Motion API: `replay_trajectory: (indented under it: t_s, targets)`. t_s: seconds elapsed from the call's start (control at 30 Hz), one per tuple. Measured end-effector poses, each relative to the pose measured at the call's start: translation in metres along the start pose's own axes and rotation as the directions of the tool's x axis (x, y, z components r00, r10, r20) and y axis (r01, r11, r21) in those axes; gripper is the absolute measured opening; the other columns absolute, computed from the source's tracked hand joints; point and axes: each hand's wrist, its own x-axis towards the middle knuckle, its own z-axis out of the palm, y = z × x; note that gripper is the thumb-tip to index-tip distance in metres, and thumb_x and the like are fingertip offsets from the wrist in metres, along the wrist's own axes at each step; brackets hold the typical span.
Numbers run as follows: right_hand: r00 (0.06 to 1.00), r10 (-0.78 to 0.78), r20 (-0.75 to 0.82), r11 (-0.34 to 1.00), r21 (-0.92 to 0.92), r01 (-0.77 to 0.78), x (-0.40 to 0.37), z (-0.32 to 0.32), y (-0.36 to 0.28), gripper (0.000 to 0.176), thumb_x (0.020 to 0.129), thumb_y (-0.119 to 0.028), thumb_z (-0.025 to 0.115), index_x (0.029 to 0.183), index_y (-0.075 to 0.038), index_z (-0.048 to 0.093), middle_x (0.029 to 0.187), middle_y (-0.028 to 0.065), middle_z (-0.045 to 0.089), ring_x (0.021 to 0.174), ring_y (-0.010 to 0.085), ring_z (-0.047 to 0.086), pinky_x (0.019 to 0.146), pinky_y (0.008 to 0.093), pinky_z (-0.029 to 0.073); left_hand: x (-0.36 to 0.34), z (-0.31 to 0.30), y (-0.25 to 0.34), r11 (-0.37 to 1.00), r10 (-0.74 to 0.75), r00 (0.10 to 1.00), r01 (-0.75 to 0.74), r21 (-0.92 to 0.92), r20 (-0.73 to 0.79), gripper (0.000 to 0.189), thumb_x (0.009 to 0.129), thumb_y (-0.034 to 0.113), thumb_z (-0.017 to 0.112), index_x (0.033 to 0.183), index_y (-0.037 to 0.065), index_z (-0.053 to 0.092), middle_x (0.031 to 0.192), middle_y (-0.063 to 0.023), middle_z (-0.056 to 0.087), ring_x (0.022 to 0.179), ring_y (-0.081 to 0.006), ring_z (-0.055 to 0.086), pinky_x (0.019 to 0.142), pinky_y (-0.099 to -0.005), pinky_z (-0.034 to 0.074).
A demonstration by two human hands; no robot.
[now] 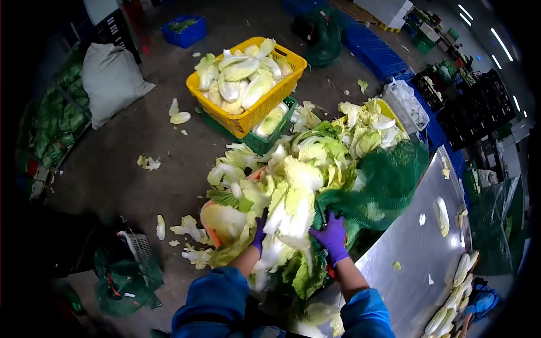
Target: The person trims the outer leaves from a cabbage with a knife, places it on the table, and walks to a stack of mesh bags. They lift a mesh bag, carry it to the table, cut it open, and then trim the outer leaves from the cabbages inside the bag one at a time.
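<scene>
Both purple-gloved hands are in a heap of loose Chinese cabbage leaves (293, 183). My left hand (260, 232) lies against the left side of the leaves, fingers pointing forward. On the other side my right hand (332, 238) has its thumb stretched toward the leaves, beside a green mesh bag (389, 183). A thin dark strip shows near its fingertips. Pale and green leaves lie between the two hands, some hanging down toward my body. Under the left part of the heap, the rim of an orange container (209, 228) shows.
A yellow crate (248, 115) full of cabbage stands on a green crate (290, 112) ahead. To the right is a metal table (406, 248) with cabbage heads (451, 304) along its edge. A white sack (112, 81) and scattered leaves lie at the left.
</scene>
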Motion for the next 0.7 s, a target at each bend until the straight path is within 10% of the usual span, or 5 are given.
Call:
replay_trajectory:
  t_s: [0.17, 0.27, 0.57, 0.63, 0.7]
  targets:
    - [0.976, 0.083, 0.201, 0.996, -0.05, -0.075, 0.064, 0.078, 0.018, 0.084, 0.05, -0.035, 0.077, 0.118, -0.003, 0.039, 0.121, 0.0266, 0.039, 0.098, 0.0393, 0.05, 0.081, 0.0429, 0.045, 0.042, 0.001, -0.032, 0.977, -0.211, 0.971, 0.214, 0.017, -0.111, 0.052, 0.09, 0.046, 0.029, 0.127, 0.012, 0.043, 0.131, -0.0083, 0.04, 0.119, -0.0194, 0.038, 0.093, -0.0337, 0.036]
    - [0.991, -0.134, -0.012, 0.987, 0.086, 0.135, 0.102, 0.166, 0.084, 0.093, 0.053, -0.033, 0.074, 0.129, -0.001, 0.031, 0.125, 0.0244, 0.04, 0.113, 0.0365, 0.042, 0.094, 0.0397, 0.037, 0.065, -0.001, -0.045, 0.962, -0.273, 0.955, 0.273, -0.017, -0.116, 0.05, 0.09, 0.043, 0.032, 0.125, 0.011, 0.045, 0.128, -0.0092, 0.043, 0.116, -0.0202, 0.042, 0.091, -0.0339, 0.037]
    - [0.997, 0.007, 0.071, 0.993, 0.119, -0.016, 0.079, 0.069, 0.036, 0.086, 0.053, -0.04, 0.076, 0.121, 0.0, 0.042, 0.117, 0.0212, 0.05, 0.11, 0.0332, 0.047, 0.094, 0.0365, 0.036, 0.016, 0.002, 0.037, 0.925, -0.378, 0.924, 0.38, 0.029, -0.056, 0.044, 0.089, 0.036, 0.038, 0.121, 0.009, 0.049, 0.12, -0.0115, 0.052, 0.106, -0.0221, 0.051, 0.085, -0.0345, 0.041]
    - [0.96, 0.14, 0.244, 0.913, 0.343, -0.22, 0.055, 0.032, 0.027, 0.072, 0.06, -0.041, 0.075, 0.113, 0.0, 0.049, 0.103, 0.0176, 0.058, 0.096, 0.0259, 0.056, 0.084, 0.0324, 0.043, -0.027, 0.014, 0.095, 0.492, -0.029, 0.994, -0.081, 0.867, 0.109, 0.036, 0.08, 0.015, 0.047, 0.114, 0.004, 0.053, 0.101, -0.0145, 0.061, 0.088, -0.0247, 0.059, 0.076, -0.0335, 0.045]
    - [0.978, 0.106, 0.179, 0.857, 0.483, -0.181, 0.02, 0.002, 0.041, 0.048, 0.067, -0.03, 0.074, 0.098, 0.0, 0.055, 0.084, 0.0096, 0.061, 0.073, 0.0162, 0.057, 0.066, 0.0277, 0.046, -0.06, 0.024, 0.118, 0.539, 0.315, 0.949, -0.153, 0.828, -0.029, 0.044, 0.068, -0.002, 0.054, 0.112, 0.0, 0.05, 0.102, -0.0187, 0.058, 0.092, -0.0283, 0.058, 0.08, -0.033, 0.045]
